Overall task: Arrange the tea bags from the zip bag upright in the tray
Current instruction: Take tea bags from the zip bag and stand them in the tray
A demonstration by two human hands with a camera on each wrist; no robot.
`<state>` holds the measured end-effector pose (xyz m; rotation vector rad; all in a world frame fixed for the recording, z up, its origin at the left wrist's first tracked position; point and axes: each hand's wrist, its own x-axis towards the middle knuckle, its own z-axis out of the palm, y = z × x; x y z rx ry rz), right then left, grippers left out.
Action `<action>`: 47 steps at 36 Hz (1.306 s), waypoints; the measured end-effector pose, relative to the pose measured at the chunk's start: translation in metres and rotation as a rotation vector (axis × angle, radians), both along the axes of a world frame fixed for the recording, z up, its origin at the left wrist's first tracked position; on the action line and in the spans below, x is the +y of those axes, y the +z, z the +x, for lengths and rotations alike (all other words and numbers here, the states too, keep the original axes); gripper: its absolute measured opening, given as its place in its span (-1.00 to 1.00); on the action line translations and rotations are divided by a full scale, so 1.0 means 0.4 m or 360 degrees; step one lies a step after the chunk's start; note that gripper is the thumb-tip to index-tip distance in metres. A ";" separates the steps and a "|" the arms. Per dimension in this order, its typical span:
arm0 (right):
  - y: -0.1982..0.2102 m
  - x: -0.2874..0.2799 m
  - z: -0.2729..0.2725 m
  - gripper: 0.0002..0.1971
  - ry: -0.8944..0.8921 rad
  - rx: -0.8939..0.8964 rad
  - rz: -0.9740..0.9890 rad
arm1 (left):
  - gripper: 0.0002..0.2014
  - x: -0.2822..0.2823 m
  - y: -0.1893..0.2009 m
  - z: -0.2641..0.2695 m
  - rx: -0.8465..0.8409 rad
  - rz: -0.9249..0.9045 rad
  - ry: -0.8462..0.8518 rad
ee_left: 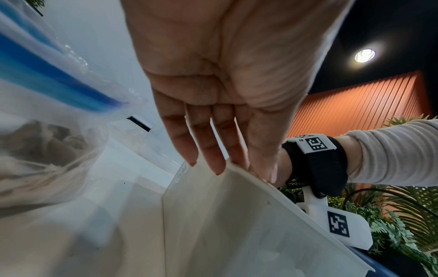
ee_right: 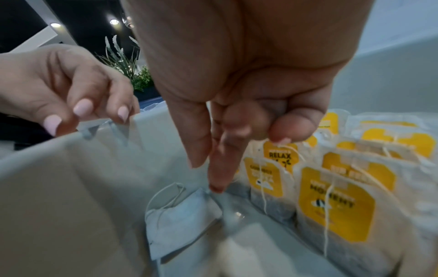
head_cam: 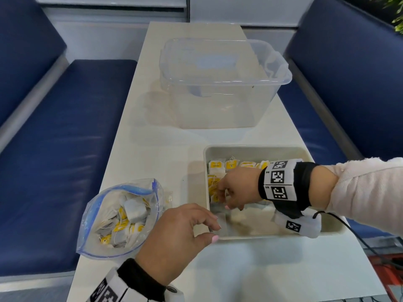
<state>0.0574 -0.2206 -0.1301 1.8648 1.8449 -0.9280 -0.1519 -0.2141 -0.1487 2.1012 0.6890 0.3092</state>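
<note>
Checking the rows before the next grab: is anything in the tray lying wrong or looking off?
Yes. One tea bag lies flat on the tray floor by the near-left corner, string looped loose, no yellow tag showing. The other tea bags stand upright in rows. The right hand points a fingertip at the flat one.

We cannot read the print on the yellow tags of the tea bags (head_cam: 226, 165) beyond the right hand (head_cam: 238, 188) in the head view; they are too small. That hand and its wrist band (head_cam: 281, 182) cover the bags beneath them, so we cannot count the row. Under its palm the tray (head_cam: 257, 149) floor is a pale blur. In the left wrist view the zip bag (ee_left: 47, 150) beside the left hand (ee_left: 225, 84) is smeared, its contents indistinct. In the right wrist view the nearest tags are soft; only "RELAX" reads clearly.
</note>
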 end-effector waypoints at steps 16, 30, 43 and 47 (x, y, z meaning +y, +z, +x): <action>-0.035 -0.003 -0.045 -0.65 0.0614 -0.0141 -0.0360 | -0.88 -0.008 0.016 0.004 -0.0008 -0.0022 0.0023; -0.024 -0.003 -0.060 -0.61 0.0823 -0.0028 -0.0178 | -0.90 -0.010 0.015 0.003 0.0005 -0.0064 0.0060; -0.038 -0.018 -0.087 -0.82 0.1064 -0.0258 -0.0170 | -0.86 -0.012 0.012 0.006 -0.0024 -0.0056 0.0080; -0.041 -0.025 -0.089 -0.89 0.1079 -0.0210 -0.0182 | -0.90 -0.013 0.017 0.004 -0.0002 -0.0037 0.0073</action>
